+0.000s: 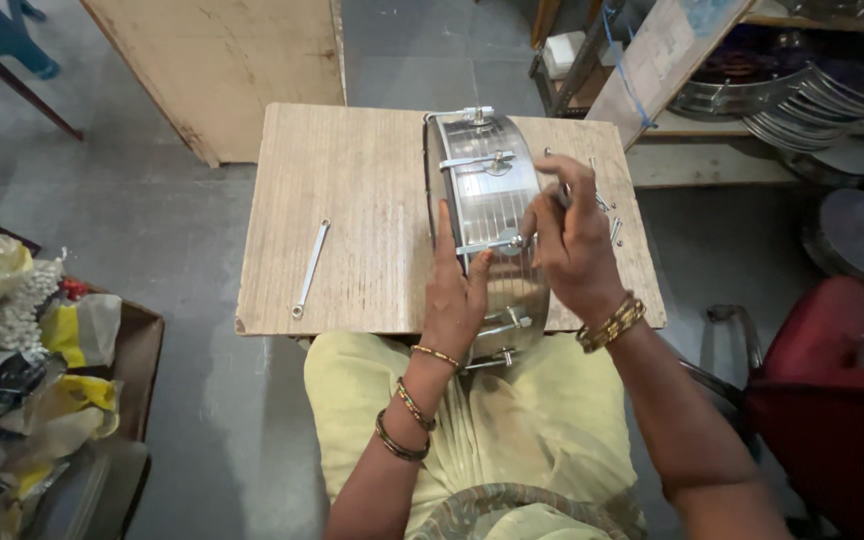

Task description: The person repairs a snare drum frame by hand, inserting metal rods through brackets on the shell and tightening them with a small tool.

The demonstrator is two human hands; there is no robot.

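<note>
A shiny metal drum shell stands on its edge on a small wooden board table, with tension rods and lugs along its side. My left hand rests flat against the shell's left rim, steadying it. My right hand is on the shell's right side, fingers pinched at a lug rod fitting near the middle. Whether the fingers hold a small screw is hidden. Loose bolts lie on the board to the right of the drum.
A flat metal spanner lies on the board's left half. A plywood panel stands behind. Stacked metal hoops sit on shelves at the upper right, a red chair at right, bags at left.
</note>
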